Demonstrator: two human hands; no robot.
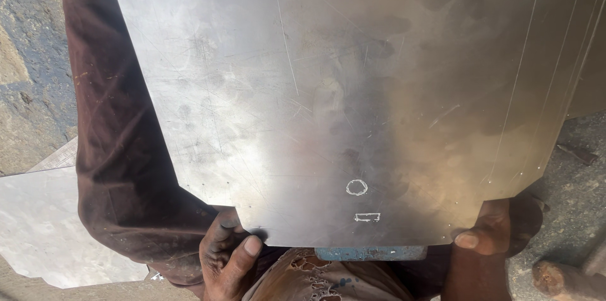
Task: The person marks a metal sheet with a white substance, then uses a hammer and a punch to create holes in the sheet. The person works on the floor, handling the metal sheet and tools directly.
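scratched grey metal sheet [353, 86], corners notched, near edge pinched by both hands, left [228, 257] and right [489, 231]

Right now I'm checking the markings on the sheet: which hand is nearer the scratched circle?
Left. The left hand grips the metal sheet's bottom edge, below-left of the scratched circle; the right hand holds the lower right corner, slightly farther off.

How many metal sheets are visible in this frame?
2. One large metal sheet fills the middle, gripped at its lower corners by the left hand and right hand. A second sheet lies on the ground at lower left. Others may be hidden underneath.
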